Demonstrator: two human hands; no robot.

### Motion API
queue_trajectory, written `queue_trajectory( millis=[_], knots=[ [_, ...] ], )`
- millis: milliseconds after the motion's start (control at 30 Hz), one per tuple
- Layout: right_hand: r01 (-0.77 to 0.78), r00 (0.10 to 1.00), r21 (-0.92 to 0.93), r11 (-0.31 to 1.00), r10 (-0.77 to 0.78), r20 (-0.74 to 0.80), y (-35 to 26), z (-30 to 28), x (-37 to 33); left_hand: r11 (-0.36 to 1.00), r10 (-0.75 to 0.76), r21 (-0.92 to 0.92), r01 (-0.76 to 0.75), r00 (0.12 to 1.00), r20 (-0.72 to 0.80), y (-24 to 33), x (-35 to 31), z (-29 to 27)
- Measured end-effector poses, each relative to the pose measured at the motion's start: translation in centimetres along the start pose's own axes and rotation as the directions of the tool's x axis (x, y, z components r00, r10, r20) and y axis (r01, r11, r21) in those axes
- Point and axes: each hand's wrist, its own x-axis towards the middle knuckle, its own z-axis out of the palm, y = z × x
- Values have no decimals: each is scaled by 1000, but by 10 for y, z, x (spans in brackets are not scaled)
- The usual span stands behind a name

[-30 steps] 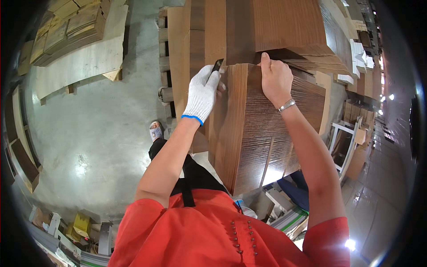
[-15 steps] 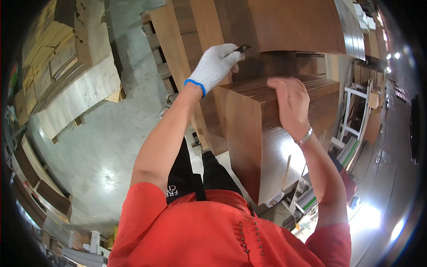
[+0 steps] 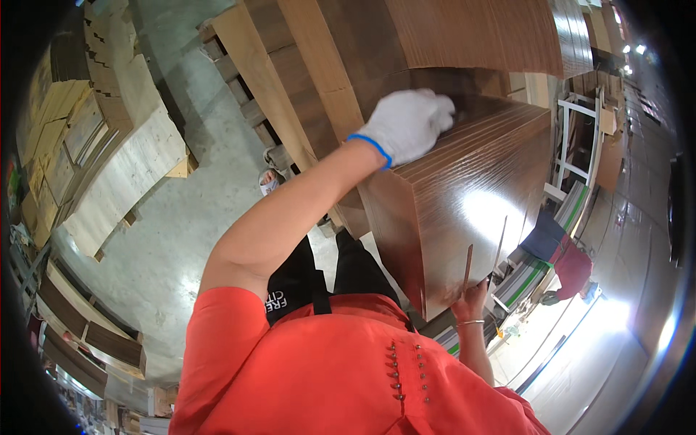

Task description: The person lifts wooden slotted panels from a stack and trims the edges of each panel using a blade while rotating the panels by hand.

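Observation:
My left hand (image 3: 413,127), in a white knit glove with a blue cuff, is curled over the upper edge of a stack of brown wood-grain panels (image 3: 475,181). Its fingertips are blurred, and whatever they hold is hidden. Low on the glossy front of that stack, my bare right hand (image 3: 471,299), with a bracelet at the wrist, is closed at the lower end of a thin brown strip (image 3: 468,264). A second, lighter thin line (image 3: 502,239) slants beside it; I cannot tell whether this is a strip or a reflection.
More brown panels (image 3: 478,32) stand behind, and light wooden boards (image 3: 250,58) lie to their left on a pallet. Across the grey floor (image 3: 174,217) are stacked cardboard pieces (image 3: 72,138). A person in red (image 3: 573,264) bends at the right, near a white frame (image 3: 573,138).
My left hand has moved right onto the panel stack, and the small dark tool it held no longer shows. My right hand has dropped from the stack's top to the thin strip.

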Motion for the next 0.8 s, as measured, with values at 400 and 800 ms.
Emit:
queue_trajectory(
  millis=[400, 800],
  knots=[
    [-23, 994, 70, 997, 31, -102, 8, 49, -7, 997, -50, 58, 47, 997, 54, 0, -5, 2],
    [-121, 976, 40, 992, 112, 186, -28, 44, -13, 987, -81, 147, 68, 993, 84, 1, -9, -1]
  ],
)
